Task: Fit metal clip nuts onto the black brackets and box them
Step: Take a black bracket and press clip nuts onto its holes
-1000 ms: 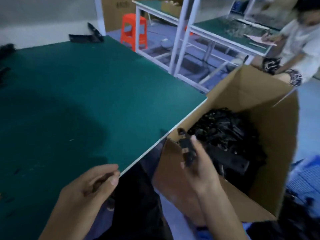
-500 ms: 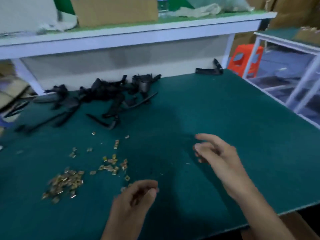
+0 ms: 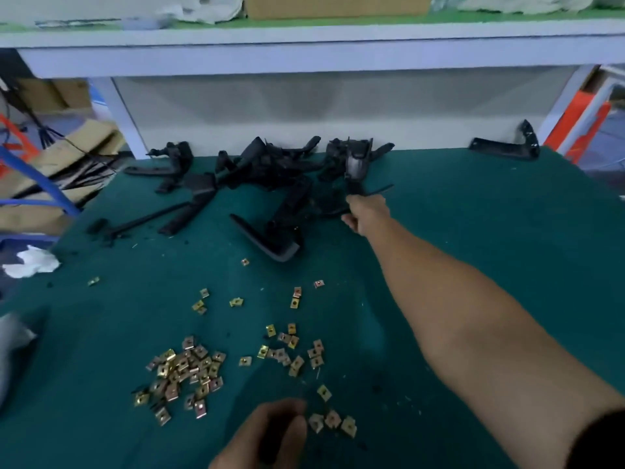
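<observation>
A black bracket [image 3: 333,211] at upper centre is gripped by the right hand [image 3: 367,213], at the edge of a tangled pile [image 3: 270,174] too dense to be counted; one lone bracket [image 3: 504,151] is seen at upper right. Dozens of clip nuts [image 3: 189,370] are scattered over the surface [image 3: 473,231] at lower centre, three just beside the curled left hand [image 3: 270,431], whose hold cannot be told.

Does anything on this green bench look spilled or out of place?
Yes. Brass-coloured metal clip nuts lie scattered loose across the green mat, and one black L-shaped plastic bracket sits alone at the far right corner, apart from the tangled bracket pile.
</observation>
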`<state>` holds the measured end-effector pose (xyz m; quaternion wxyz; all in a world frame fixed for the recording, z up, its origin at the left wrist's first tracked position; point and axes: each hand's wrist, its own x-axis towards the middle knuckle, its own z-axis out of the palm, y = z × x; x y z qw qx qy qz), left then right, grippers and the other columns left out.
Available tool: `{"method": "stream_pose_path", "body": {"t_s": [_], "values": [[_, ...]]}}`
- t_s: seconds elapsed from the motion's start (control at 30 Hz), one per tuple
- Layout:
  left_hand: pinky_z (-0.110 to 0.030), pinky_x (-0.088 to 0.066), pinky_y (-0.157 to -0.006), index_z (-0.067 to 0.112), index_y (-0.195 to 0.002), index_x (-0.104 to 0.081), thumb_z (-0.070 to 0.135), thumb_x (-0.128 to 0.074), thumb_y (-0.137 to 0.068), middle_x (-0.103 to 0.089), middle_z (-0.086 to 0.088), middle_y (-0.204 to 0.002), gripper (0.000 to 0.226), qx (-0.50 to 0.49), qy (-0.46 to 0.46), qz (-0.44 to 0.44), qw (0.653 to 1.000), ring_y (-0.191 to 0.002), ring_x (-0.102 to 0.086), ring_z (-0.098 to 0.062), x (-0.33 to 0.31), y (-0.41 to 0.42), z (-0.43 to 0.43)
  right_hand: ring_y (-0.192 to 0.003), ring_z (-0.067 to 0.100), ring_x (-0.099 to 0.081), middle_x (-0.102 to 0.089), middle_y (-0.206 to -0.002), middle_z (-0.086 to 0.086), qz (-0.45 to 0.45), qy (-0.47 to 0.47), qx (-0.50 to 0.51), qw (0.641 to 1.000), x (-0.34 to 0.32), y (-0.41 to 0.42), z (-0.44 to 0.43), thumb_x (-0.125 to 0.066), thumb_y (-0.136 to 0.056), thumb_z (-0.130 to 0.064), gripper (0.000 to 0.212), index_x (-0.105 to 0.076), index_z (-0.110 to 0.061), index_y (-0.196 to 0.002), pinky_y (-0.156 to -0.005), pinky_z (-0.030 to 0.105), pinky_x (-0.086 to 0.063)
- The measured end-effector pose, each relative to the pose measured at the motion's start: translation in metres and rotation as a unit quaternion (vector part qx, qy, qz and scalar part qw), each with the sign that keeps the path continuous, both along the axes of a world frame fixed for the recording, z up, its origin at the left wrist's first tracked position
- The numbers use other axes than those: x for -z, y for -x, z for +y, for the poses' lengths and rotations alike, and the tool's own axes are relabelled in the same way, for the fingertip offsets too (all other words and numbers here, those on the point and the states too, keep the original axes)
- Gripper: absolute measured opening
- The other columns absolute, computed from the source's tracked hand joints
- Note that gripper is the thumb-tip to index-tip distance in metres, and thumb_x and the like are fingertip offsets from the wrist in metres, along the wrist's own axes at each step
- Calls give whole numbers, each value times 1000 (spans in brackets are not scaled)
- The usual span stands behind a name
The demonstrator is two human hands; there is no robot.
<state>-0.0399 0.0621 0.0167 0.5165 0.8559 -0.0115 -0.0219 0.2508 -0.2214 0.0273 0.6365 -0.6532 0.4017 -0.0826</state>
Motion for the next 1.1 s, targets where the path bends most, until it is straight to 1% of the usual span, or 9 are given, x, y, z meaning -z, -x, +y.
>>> {"method": "stream_pose_path", "body": {"t_s": [0.07, 0.2, 0.37, 0.43, 0.57, 0.67, 0.87, 1.0, 1.1], "values": [[-1, -45, -68, 57, -81, -69, 27, -80, -72, -68, 32, -74, 33, 1, -38, -15, 999, -74, -65, 12, -3, -5, 1, -51, 16, -58, -68, -87, 13, -15, -27, 9, 999, 0, -6, -3, -61, -97, -11, 11, -57, -5, -105, -38, 19, -43], [-9, -43, -67, 53, -84, -67, 30, -75, -84, -64, 28, -79, 24, 73, -131, -58, 987, -83, -61, 0, -1, -26, -2, -72, 18, -51, -52, -89, 3, -77, -36, 0, 996, -24, 26, 3, -67, -91, -25, 15, -58, -15, -98, -47, 24, -51], [-29, -43, -80, 28, -118, -70, 29, -61, -97, -63, 8, -102, 23, 86, -209, -144, 963, -94, -46, -14, 6, -49, -26, -51, 22, -63, -69, -99, 13, -179, -142, -62, 971, -35, 145, 21, -56, -103, -22, 13, -54, -12, -110, -51, 29, -56], [-33, -45, -87, 27, -120, -70, 31, -62, -97, -65, 2, -108, 25, 79, -231, -148, 958, -98, -48, -19, 6, -52, -31, -53, 21, -66, -73, -82, 10, -197, -165, -57, 965, -32, 202, 27, -55, -105, -21, 13, -52, -10, -111, -52, 29, -57], [-29, -42, -72, 25, -101, -73, 21, -70, -91, -65, 7, -94, 11, 68, -200, -171, 962, -87, -50, -16, 8, -44, -26, -72, 25, -73, -73, -87, 14, -207, -194, -34, 958, -27, 306, 42, -57, -102, -19, 15, -55, -9, -112, -62, 28, -60], [-31, -43, -68, 20, -95, -74, 23, -73, -89, -67, 4, -88, 7, 83, -222, -169, 957, -85, -56, -21, 11, -36, -20, -75, 24, -73, -73, -90, 17, -206, -197, -17, 958, -29, 366, 56, -72, -84, -19, 30, -57, -8, -108, -62, 27, -59], [-26, -41, -70, 29, -93, -65, 26, -71, -90, -66, 14, -91, 7, 100, -201, -81, 971, -90, -59, -11, 4, -26, -29, -60, 26, -71, -71, -76, 19, -181, -239, 18, 954, -27, 432, 80, -76, -63, -4, 37, -65, 1, -97, -48, 30, -57], [-29, -43, -67, 34, -85, -59, 24, -70, -91, -66, 16, -80, 17, 104, -166, -61, 979, -79, -60, 0, -8, -20, -31, -50, 31, -64, -68, -74, 25, -176, -270, 19, 946, -31, 446, 86, -73, -64, 0, 40, -66, 4, -104, -40, 34, -53], [-29, -48, -71, 35, -88, -64, 26, -69, -92, -69, 19, -82, 11, 114, -62, -29, 991, -78, -64, -2, -20, -4, -33, -54, 31, -64, -72, -85, 24, -194, -288, 8, 938, -31, 450, 84, -71, -70, -1, 42, -70, 0, -112, -43, 36, -54]]}}
